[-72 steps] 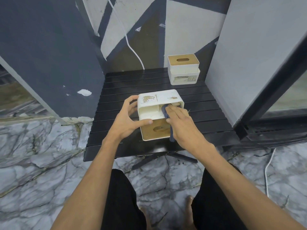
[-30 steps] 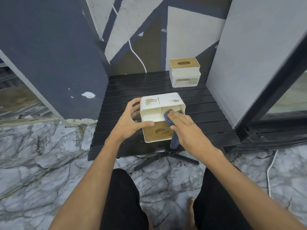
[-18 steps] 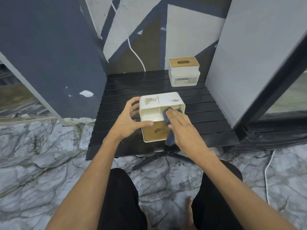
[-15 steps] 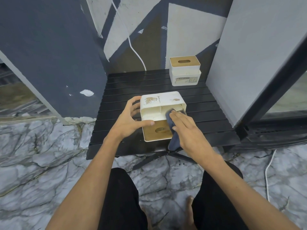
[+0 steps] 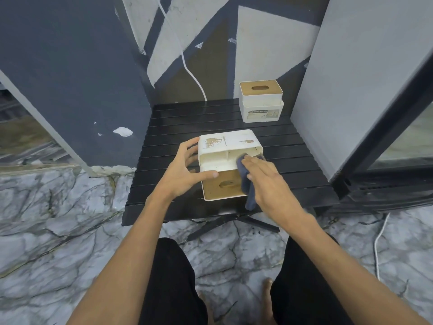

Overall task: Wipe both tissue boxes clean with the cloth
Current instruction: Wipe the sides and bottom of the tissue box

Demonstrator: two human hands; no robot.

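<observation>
White plastic tissue box [image 5: 228,146], tipped over, gripped by left hand [image 5: 181,173]; right hand [image 5: 267,181] fingers flat, pressing blue cloth [image 5: 246,181].

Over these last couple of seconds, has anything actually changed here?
Little. The right hand shifts the cloth slightly back and forth along the near box. The left hand still holds that box; the far box on the table hasn't moved.

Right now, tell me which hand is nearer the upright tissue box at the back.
Right. The right hand lies below the back tissue box; the left hand is farther leftward.
</observation>
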